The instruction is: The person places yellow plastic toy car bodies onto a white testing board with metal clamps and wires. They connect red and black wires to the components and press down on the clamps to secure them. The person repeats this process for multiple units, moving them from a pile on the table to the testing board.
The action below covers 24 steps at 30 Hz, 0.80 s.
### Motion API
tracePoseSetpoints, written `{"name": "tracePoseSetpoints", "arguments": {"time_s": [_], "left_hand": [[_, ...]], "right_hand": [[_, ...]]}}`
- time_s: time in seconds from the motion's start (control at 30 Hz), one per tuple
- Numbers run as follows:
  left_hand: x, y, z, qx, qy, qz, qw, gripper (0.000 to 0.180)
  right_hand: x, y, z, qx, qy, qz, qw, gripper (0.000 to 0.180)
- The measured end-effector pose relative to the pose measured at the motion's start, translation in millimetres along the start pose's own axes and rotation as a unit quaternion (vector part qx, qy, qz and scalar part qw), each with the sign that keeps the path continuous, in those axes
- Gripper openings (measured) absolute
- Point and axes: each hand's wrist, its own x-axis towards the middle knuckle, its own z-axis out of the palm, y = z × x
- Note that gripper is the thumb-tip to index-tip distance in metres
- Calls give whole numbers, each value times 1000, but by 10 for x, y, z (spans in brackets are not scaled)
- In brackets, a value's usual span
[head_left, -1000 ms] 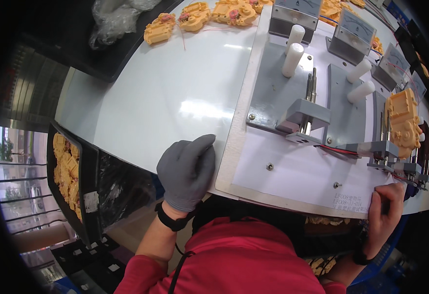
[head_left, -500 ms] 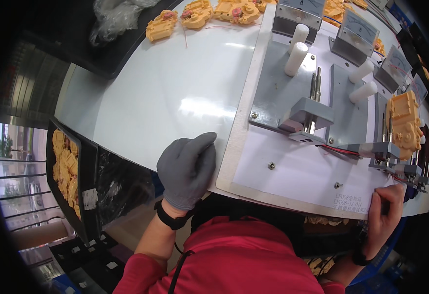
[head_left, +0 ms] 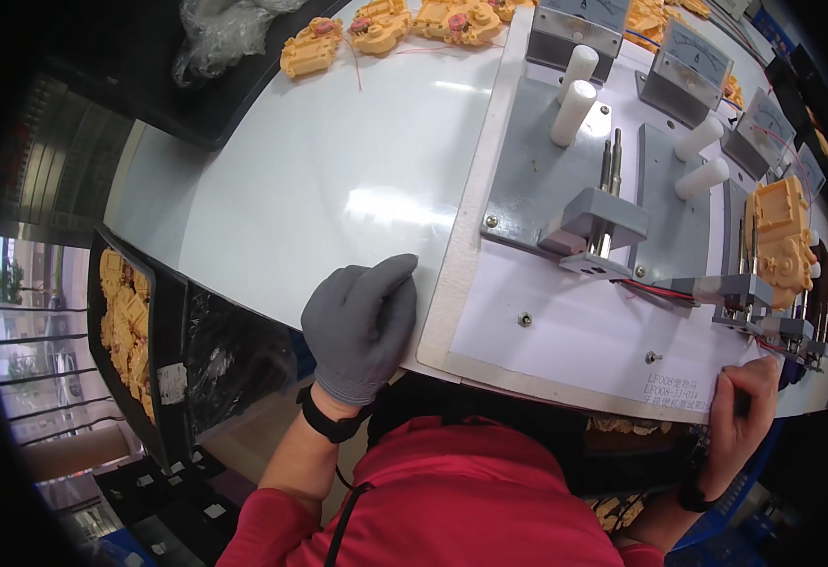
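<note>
The right hand (head_left: 742,406) was much the nearer one to the orange part (head_left: 778,241), which stood on the fixture toward the right end of the board (head_left: 574,331). From that hand, the part lay ahead and slightly to the right, near but apart from the fingers. Its long axis ran roughly away from the person, in about the line in which the hand pointed. A grey clamp (head_left: 749,288) with upright pins sat between the two, a little left of the straight line.

The right hand was bare and bent at the board's near edge, fingers curled in with the thumb close to the forefinger. Whether it pinched anything could not be told, as the fingertips were small and partly hidden.

The left hand (head_left: 359,331), in a grey glove, rested at the near edge of the desk (head_left: 272,208), just left of the board. It was loosely curled, the top digit pointing forward and right; nothing showed in it, though its palm was out of sight. The orange part lay well apart from it, far to the right across the board.
</note>
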Motion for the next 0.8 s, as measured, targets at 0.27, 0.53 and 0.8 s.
{"name": "tracePoseSetpoints", "arguments": {"time_s": [0.27,0.53,0.8], "left_hand": [[-10,1,-10,0,2,-1,1000,26],[3,-5,8,-5,1,9,1000,26],[-140,-97,-12,-100,-52,-70,991,30]], "right_hand": [[-48,-32,-16,33,3,73,997,17],[-208,60,-58,86,67,131,985,29],[52,-69,9,71,82,67,992,17]]}}
